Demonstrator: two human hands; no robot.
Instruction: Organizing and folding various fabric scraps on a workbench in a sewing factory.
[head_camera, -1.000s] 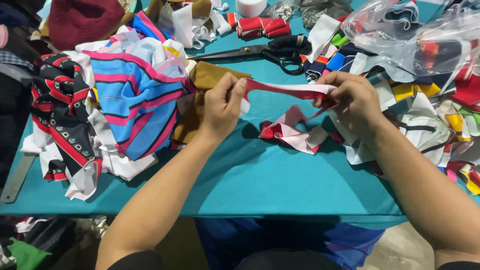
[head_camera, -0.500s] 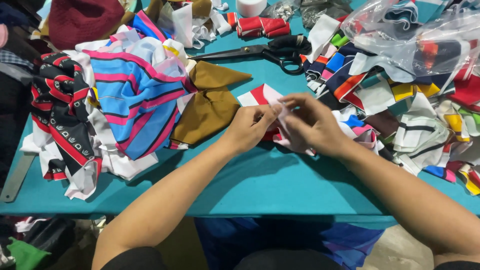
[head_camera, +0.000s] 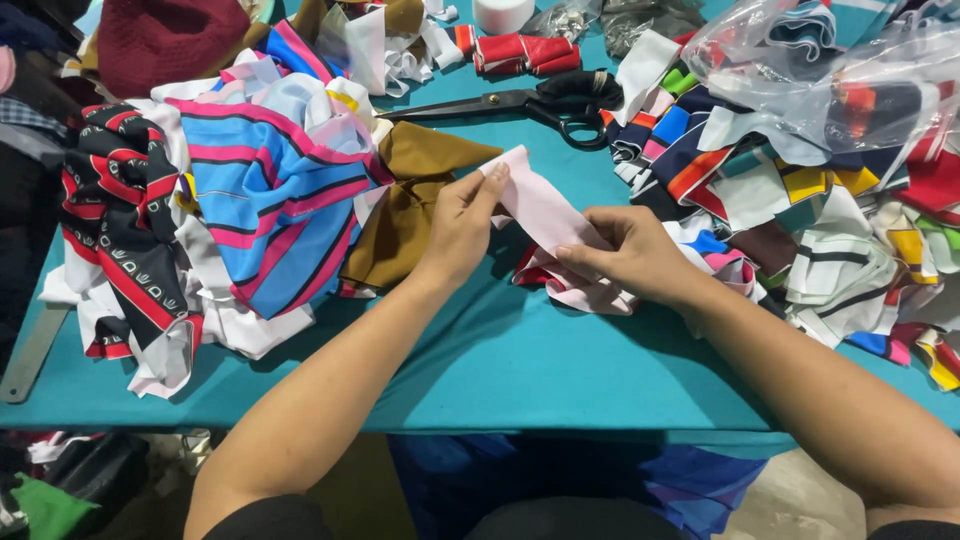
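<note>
While the left hand (head_camera: 462, 222) pinches the upper end of a pale pink fabric strip (head_camera: 545, 212), the right hand (head_camera: 632, 258) grips its lower end with closed fingers, holding it taut above the teal table (head_camera: 520, 360), between a brown cloth (head_camera: 405, 205) and black scissors (head_camera: 530, 102).
</note>
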